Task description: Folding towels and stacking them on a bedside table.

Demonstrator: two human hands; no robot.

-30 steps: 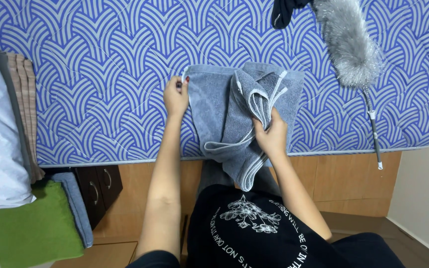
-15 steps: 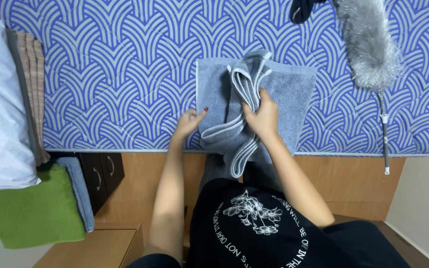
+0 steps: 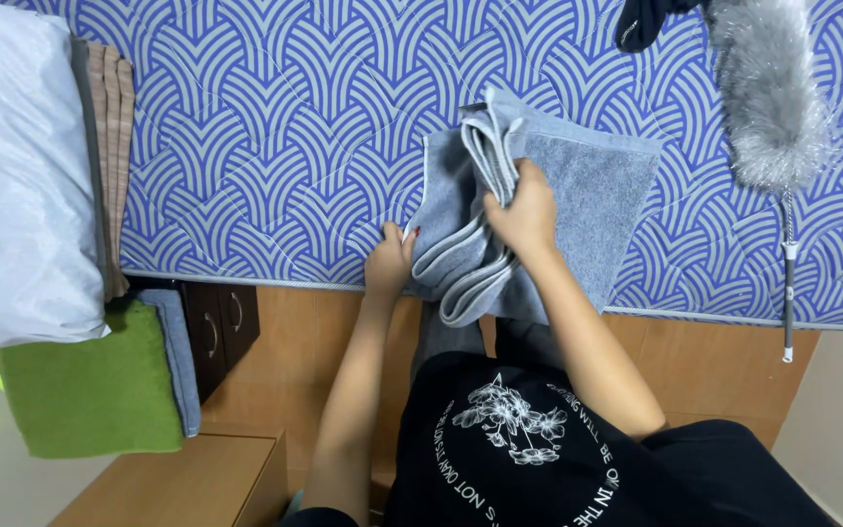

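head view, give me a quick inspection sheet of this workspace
surface: blue patterned mattress, largely bare on its left half
job's things: grey towel, folded layers bunched at the mattress edge
clutter: grey feather duster top right; dark cloth at the top edge
grippers: left hand at the towel's lower left corner; right hand gripping the folded layers
cables: nothing seen
surroundings: white pillow, green towel, wooden cabinet, all on the left

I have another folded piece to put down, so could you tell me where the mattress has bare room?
The widest free patch of the mattress lies between the striped cloth and the grey towel. The top right is crowded by the duster.
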